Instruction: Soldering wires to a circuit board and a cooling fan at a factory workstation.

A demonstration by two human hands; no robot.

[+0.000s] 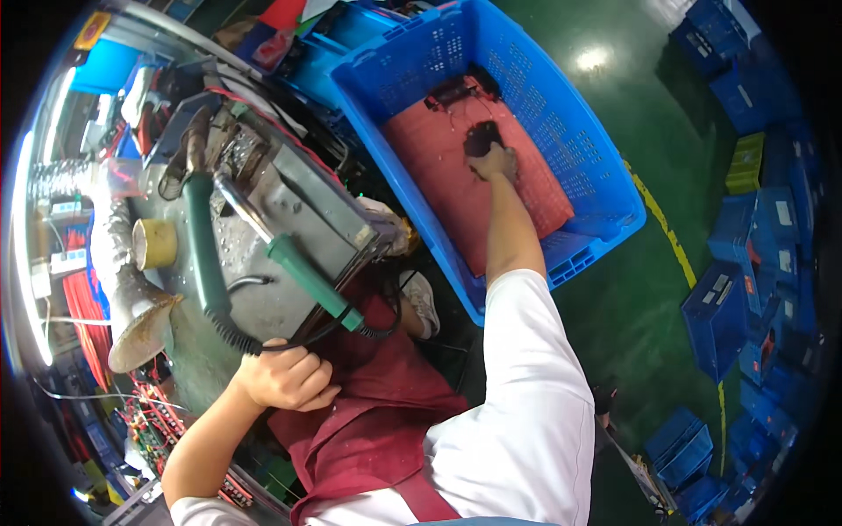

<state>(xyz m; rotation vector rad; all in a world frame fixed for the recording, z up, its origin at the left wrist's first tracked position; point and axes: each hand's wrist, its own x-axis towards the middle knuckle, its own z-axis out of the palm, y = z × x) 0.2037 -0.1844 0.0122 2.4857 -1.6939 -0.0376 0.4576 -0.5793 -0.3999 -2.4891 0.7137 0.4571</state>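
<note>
Down in a blue plastic crate (618, 188) at the upper middle, my right hand (496, 164) grips a small dark assembly (481, 138). It is just over the pink sheet (430, 145) that lines the crate; I cannot tell whether it touches it. A similar black part (465, 90) with thin wires lies at the crate's far end. My left hand (292, 377) is curled into a fist at the bench's near edge, beside the black cord of the soldering irons; its palm side is hidden. Two green-handled soldering irons (203, 237) (307, 276) lie on the metal bench top.
On the bench (197, 364) at left are a yellow roll (154, 243) and a flared silver duct (140, 329). Wired circuit boards (162, 430) lie at the lower left. Blue bins (715, 316) are stacked along the right, across a green floor with a yellow line (671, 237).
</note>
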